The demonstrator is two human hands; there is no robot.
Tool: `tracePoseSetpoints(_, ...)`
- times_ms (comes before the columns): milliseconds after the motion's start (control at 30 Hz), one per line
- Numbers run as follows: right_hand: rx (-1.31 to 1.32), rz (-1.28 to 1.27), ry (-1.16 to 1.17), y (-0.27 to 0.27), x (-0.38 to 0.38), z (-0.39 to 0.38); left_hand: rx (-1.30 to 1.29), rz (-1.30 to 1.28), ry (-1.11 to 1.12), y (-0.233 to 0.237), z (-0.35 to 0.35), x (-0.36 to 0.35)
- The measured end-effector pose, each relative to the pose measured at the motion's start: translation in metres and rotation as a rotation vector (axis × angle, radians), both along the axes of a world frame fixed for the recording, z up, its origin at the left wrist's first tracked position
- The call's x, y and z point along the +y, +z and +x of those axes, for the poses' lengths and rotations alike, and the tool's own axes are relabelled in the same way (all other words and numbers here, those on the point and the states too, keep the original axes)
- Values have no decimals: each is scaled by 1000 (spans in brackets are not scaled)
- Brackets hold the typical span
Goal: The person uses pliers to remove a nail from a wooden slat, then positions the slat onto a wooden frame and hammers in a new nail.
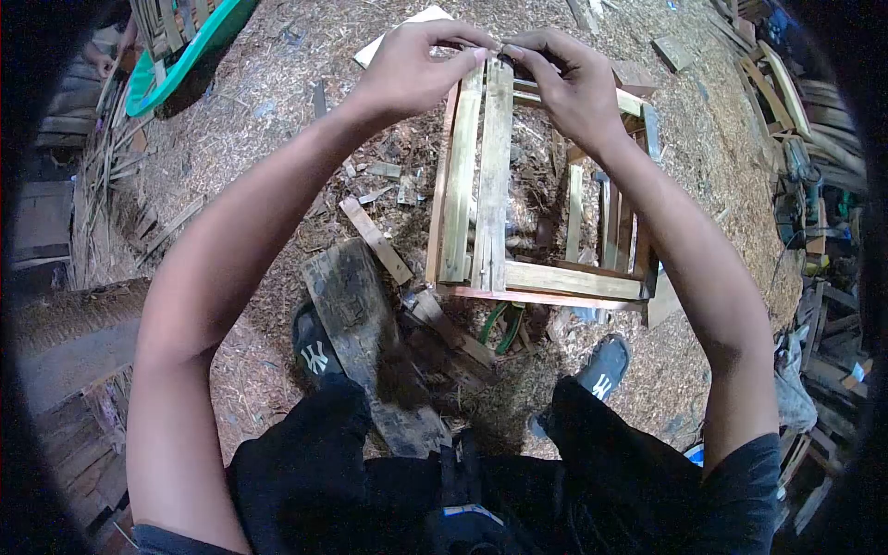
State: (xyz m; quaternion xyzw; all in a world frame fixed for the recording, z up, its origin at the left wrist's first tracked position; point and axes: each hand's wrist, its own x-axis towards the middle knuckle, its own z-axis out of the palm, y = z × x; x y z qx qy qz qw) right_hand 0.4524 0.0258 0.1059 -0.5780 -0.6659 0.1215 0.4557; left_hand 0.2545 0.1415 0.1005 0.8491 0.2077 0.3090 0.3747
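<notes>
A wooden slatted frame [494, 176] stands on the ground in front of me, with long slats along its left side. At the far end of these slats my left hand [421, 69] has its thumb and fingers pinched together. My right hand [569, 88] meets it there, its fingertips closed at the same slat end. Between the fingertips is something small and dark, too small to name. The frame's lower rail [564, 280] runs to the right from the near ends of the slats.
A dark worn board [356, 314] lies between my feet and the frame, beside a short wood piece [376, 240]. Wood shavings cover the ground. Stacked wood lines both sides. A green curved edge [176, 81] and another person's hand [100, 60] show at upper left.
</notes>
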Motion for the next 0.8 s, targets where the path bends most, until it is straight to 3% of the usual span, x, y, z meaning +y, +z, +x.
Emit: tracePoseSetpoints(800, -24, 113, 36, 1, 1, 0, -50, 106, -17, -1, 13, 1)
